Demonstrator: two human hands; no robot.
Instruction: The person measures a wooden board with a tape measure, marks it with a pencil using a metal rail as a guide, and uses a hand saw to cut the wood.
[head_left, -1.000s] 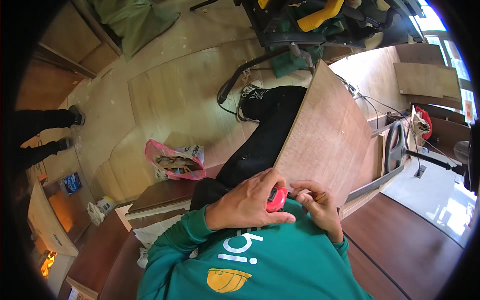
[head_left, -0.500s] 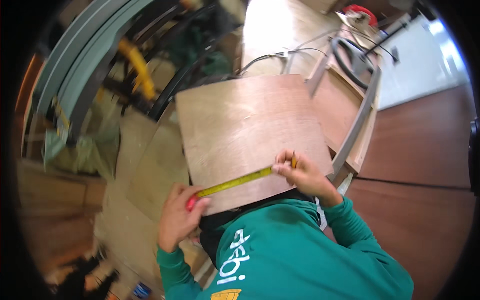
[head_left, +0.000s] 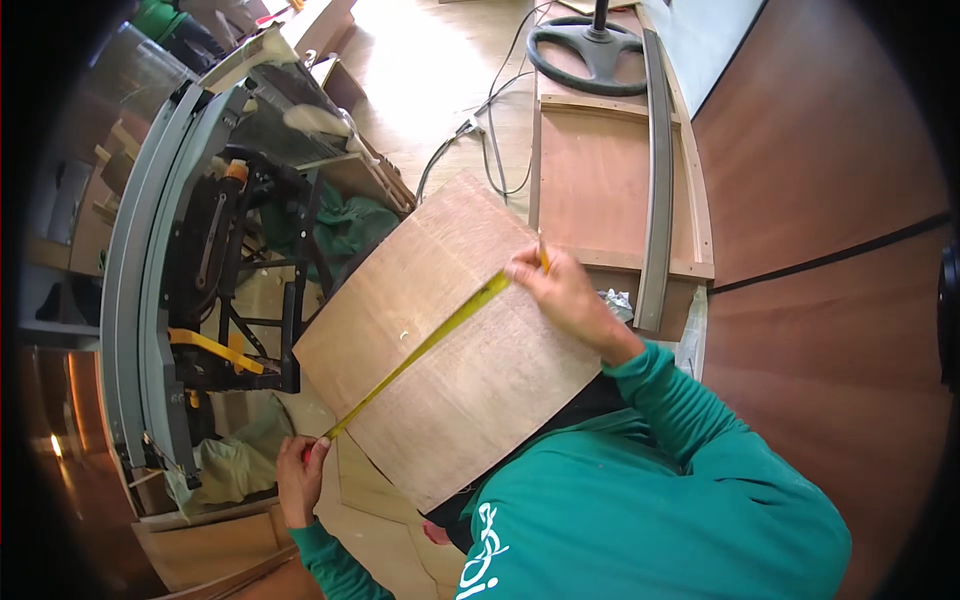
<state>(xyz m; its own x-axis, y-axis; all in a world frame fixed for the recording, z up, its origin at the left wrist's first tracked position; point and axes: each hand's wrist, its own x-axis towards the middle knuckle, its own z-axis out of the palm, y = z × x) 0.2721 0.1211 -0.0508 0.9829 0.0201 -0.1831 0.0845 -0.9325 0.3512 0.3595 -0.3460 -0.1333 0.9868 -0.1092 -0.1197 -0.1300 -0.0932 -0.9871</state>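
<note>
A flat plywood board point(head_left: 440, 350) lies across my lap, turned at an angle. Over it stretches a yellow tape measure point(head_left: 425, 347), drawn out from its left edge to its far right edge. My left hand point(head_left: 302, 475) is closed round the red tape case, mostly hidden by the fingers, just off the board's left edge. At the far right edge my right hand point(head_left: 565, 295) pinches the blade's end. A yellow pencil point(head_left: 544, 256) sticks up between the fingers of that same hand.
To the left stands a grey and black machine frame point(head_left: 160, 270) with a yellow lever point(head_left: 215, 350). A steering wheel point(head_left: 590, 55) rests at the far right above a wooden panel point(head_left: 595, 180). Black cables point(head_left: 490, 105) cross the floor ahead. A person point(head_left: 175, 30) is at the far left.
The blade is pulled out longer and now runs diagonally over the board. My left hand has moved left and down, my right hand up and slightly left. The board has turned.
</note>
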